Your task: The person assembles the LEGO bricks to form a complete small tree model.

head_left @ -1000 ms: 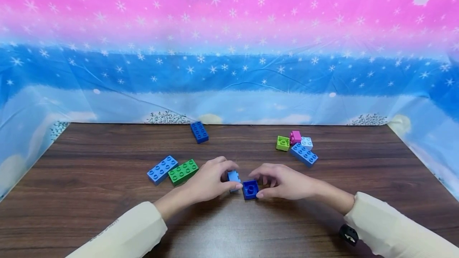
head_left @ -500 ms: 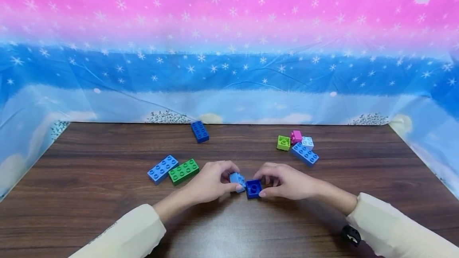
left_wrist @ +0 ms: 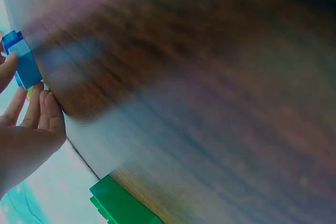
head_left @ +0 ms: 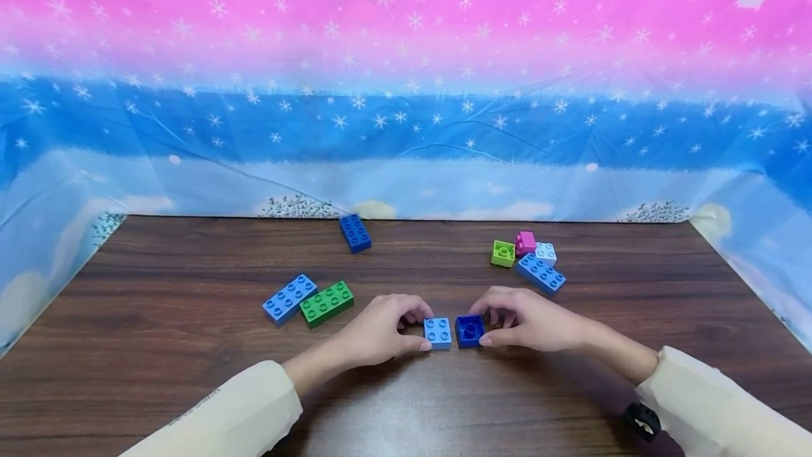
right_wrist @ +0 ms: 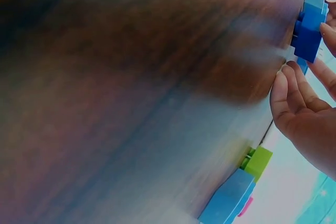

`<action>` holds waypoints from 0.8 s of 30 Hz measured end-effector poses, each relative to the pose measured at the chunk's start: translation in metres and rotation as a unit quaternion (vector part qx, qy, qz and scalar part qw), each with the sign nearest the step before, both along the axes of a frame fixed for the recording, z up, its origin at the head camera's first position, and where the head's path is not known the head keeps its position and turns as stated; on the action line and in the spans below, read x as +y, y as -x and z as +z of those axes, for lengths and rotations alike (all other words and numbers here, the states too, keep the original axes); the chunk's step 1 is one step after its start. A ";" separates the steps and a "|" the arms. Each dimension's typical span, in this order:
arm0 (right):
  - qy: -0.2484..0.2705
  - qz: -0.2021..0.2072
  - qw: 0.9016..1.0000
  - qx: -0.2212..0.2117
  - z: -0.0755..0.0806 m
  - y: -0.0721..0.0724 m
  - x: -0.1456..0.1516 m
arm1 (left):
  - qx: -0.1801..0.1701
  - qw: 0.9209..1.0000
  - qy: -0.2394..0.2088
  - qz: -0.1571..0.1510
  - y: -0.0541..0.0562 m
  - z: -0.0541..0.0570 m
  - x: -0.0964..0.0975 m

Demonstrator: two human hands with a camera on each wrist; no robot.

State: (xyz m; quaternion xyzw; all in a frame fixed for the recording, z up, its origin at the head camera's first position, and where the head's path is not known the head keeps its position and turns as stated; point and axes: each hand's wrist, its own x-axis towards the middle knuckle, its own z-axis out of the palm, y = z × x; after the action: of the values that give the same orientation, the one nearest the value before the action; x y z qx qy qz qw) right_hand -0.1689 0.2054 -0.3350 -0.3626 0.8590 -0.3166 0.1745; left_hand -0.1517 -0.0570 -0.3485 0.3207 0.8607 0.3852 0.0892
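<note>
studs point(head_left: 431, 324) crown the square azure brick point(head_left: 438, 331) the left hand point(head_left: 383, 330) pinches; right hand point(head_left: 536, 319) grips a hollow, upturned cobalt brick point(head_left: 470, 331).

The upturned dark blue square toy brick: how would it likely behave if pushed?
The dark blue square toy brick is probably light, its upturned underside being hollow. Likely stiff too: its walls look straight where the right hand pinches it. Its flat sides suggest sliding rather than rolling.
</note>
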 end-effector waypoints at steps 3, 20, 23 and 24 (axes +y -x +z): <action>0.005 -0.002 1.000 -0.004 0.000 0.000 0.003 | 0.000 1.000 0.001 0.000 0.000 -0.001 0.000; 0.021 0.001 0.998 0.062 -0.005 -0.004 0.002 | -0.002 1.000 0.000 -0.005 0.000 -0.001 -0.001; 0.019 0.003 0.997 0.069 -0.005 -0.004 0.001 | 0.001 1.000 0.004 -0.004 0.000 -0.001 -0.001; 0.019 0.003 0.997 0.069 -0.005 -0.005 0.001 | 0.003 1.000 0.004 -0.004 0.000 -0.002 -0.001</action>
State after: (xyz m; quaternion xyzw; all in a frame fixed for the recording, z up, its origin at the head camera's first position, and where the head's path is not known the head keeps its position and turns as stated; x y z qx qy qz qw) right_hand -0.1642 0.2067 -0.3400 -0.3897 0.8617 -0.3061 0.1091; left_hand -0.1518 -0.0577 -0.3501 0.3251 0.8611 0.3806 0.0895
